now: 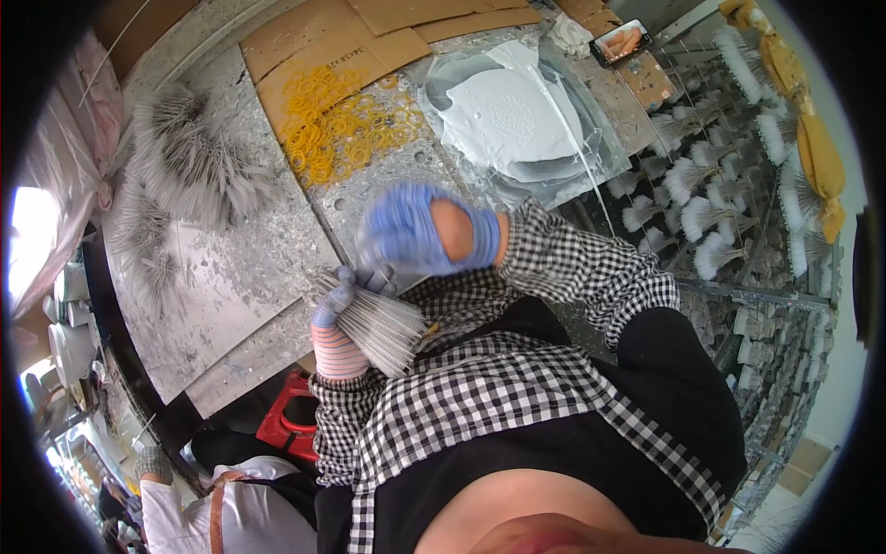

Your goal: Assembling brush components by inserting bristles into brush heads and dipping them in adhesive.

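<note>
My left hand, in a blue glove with a pink striped cuff, is closed around a bundle of thin white ridged strands. The strands fan out toward my body over the checked apron. Just above and to the right is my right hand, in a blue glove with a large hole at its back. Motion smears its fingers, so I cannot tell whether they hold anything. Beyond both hands, many yellow rubber bands lie loose on the table and on cardboard.
White paste covers a plastic sheet at the far middle, with a thin stick across it. Grey strand bundles lie at left. A phone stands at far right, near a rack of white-tipped bundles. A red stool and another person are at lower left.
</note>
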### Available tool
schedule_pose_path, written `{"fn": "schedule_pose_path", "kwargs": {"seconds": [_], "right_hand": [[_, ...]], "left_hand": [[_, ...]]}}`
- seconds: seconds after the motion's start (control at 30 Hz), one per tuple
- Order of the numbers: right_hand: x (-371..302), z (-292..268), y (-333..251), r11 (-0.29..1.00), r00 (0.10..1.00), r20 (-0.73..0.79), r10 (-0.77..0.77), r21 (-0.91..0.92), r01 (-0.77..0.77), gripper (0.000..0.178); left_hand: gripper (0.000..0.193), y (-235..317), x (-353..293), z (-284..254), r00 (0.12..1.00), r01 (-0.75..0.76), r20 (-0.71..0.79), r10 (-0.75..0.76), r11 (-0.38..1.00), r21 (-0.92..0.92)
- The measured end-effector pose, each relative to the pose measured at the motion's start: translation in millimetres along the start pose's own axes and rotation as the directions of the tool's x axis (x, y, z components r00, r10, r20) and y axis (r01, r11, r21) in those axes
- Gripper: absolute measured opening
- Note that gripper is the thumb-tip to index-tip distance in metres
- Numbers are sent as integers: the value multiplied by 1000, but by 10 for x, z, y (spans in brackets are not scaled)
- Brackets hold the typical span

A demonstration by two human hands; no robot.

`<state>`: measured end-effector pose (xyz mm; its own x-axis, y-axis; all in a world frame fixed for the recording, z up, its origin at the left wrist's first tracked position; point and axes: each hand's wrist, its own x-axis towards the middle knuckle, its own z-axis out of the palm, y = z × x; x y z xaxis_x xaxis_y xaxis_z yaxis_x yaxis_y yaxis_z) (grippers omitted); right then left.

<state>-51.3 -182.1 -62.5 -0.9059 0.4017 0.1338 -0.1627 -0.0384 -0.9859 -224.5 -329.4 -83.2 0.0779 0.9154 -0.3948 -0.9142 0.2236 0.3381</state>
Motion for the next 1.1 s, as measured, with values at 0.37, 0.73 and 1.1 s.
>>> {"fn": "schedule_pose_path", "kwargs": {"seconds": [0.37, 0.73, 1.1], "right_hand": [[-171, 224, 249, 403, 831, 303, -466, -764, 504, 25], [386, 318, 617, 297, 998, -16, -65, -955, 4, 42], [609, 200, 786, 9, 974, 221, -43, -975, 222, 12]], "left_hand": [[42, 188, -79, -146, 938, -346, 27, 345, 935, 78], [24, 751, 282, -379, 479, -537, 445, 757, -149, 830], [25, 837, 85, -415, 612, -454, 158, 775, 181, 872]]}}
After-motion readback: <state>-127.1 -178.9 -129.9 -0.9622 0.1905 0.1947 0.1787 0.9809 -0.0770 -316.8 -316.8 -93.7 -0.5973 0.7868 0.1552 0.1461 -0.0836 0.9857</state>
